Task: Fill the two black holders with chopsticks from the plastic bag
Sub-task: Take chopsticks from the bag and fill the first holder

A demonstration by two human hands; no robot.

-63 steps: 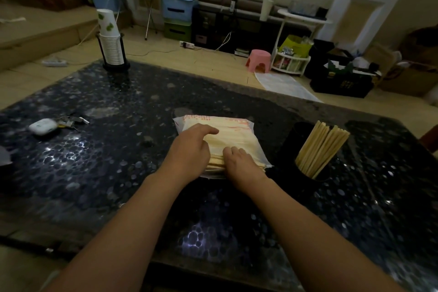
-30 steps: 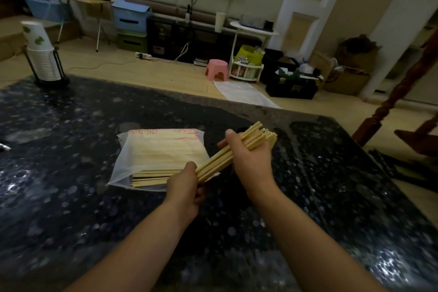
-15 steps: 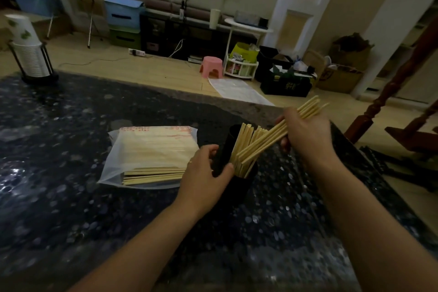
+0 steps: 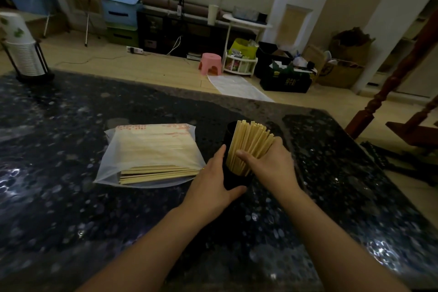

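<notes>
Dark speckled surface (image 4: 71, 197). One plastic bag (image 4: 151, 149), translucent, lying flat left of centre, open end near, pale chopsticks inside. One black holder (image 4: 231, 174) in view, just right of the bag, packed with upright chopsticks (image 4: 251, 144). Left hand (image 4: 213, 180) grip wraps the holder's side. Right hand (image 4: 270, 168) grip curls around the chopstick bundle above the rim.

Dark speckled table (image 4: 71, 197): plastic bag (image 4: 151, 154) of chopsticks, black holder (image 4: 233, 179), cup stack (image 4: 22, 54) far left.
</notes>
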